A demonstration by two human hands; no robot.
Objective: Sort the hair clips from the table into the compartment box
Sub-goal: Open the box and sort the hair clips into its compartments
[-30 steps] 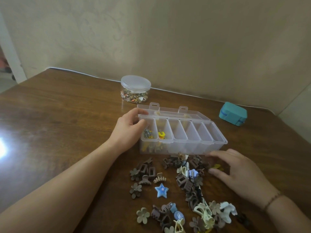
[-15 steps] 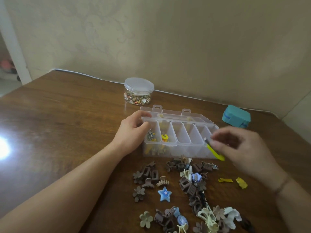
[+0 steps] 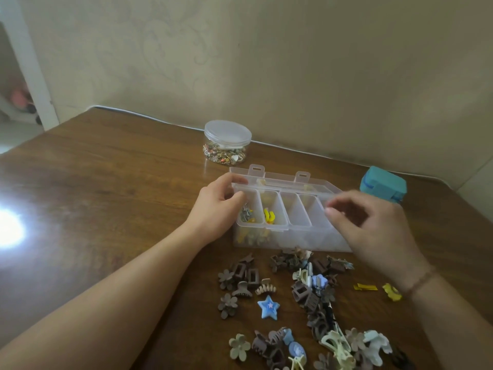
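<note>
The clear compartment box [image 3: 293, 228] stands open on the wooden table, lid folded back. My left hand [image 3: 216, 209] grips its left end, thumb on the far rim. The leftmost compartment holds grey clips [image 3: 246, 213] and the second holds yellow clips [image 3: 269, 216]; the others look bare. My right hand [image 3: 373, 225] hovers over the box's right end with loosely curled fingers, and no clip shows in them. In front of the box lies a pile of hair clips [image 3: 314, 295], mostly brown, plus a blue star clip [image 3: 269, 307] and two yellow clips [image 3: 365, 287].
A round clear jar [image 3: 226, 141] of small charms stands behind the box near the wall. A teal case [image 3: 382, 185] sits at the back right. Bare wooden table [image 3: 106, 196] stretches to the left, with a bright glare spot.
My right hand picked a yellow clip from the pile and carried it over the box; the clip is no longer seen in its fingers. My left hand stayed on the box.
</note>
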